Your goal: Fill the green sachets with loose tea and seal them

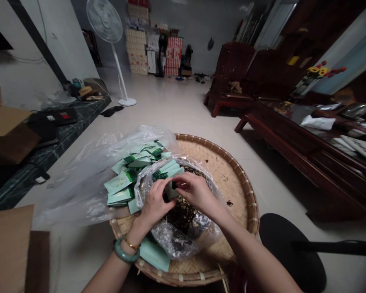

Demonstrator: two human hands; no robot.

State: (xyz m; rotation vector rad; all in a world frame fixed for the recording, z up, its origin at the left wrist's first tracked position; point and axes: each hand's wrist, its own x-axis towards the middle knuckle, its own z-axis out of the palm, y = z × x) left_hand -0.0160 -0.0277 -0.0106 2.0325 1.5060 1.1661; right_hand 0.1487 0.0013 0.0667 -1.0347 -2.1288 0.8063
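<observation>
My left hand [156, 202] grips a small pale sachet [172, 190] between thumb and fingers, over the clear plastic bag. My right hand [197, 192] pinches at the sachet's mouth; something dark shows at its fingertips, too small to name. Below both hands, the open plastic bag [183, 248] holds loose dark and yellowish dried leaves [183, 213]. A fanned stack of green sachets [168, 168] rests at the bag's far side. More green sachets [122, 183] lie heaped on the left, and a flat green packet [155, 254] sits at the near side.
Everything stands on a round woven bamboo tray [238, 179] with a few dried scraps. A large clear plastic sheet [76, 191] spills off its left. Cardboard is at near left [9, 248], a black round stand base [288, 252] at right. Beyond are a white fan [118, 65] and dark wooden furniture [293, 146].
</observation>
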